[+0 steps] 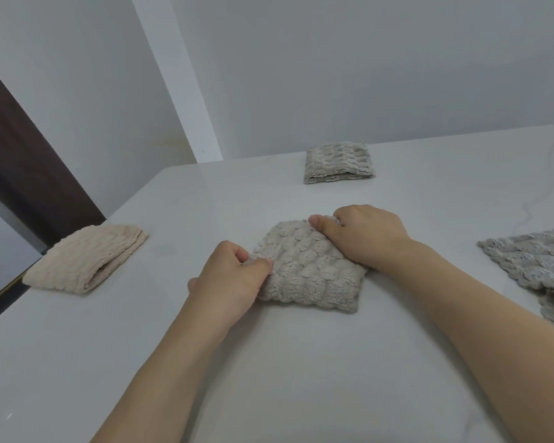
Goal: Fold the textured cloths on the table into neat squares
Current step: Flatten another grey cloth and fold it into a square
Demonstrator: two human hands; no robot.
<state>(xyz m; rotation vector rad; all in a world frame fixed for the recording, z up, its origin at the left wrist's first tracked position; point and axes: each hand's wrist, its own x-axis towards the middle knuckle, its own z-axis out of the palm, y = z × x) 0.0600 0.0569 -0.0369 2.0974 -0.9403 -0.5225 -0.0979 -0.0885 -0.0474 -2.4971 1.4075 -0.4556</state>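
Note:
A beige-grey textured cloth [307, 270], folded into a small square, lies in the middle of the white table [269, 362]. My left hand [229, 276] pinches its left corner with thumb and curled fingers. My right hand [362, 235] grips its far right corner, thumb on top. A folded cream cloth [87, 259] sits at the table's left edge. At the back, a folded grey cloth [338, 163] rests near the wall. An unfolded grey cloth [538, 266] is spread at the right, partly cut off by the frame.
The table's left edge [77, 244] drops off toward a dark door and floor. A white wall [365, 75] stands right behind the table.

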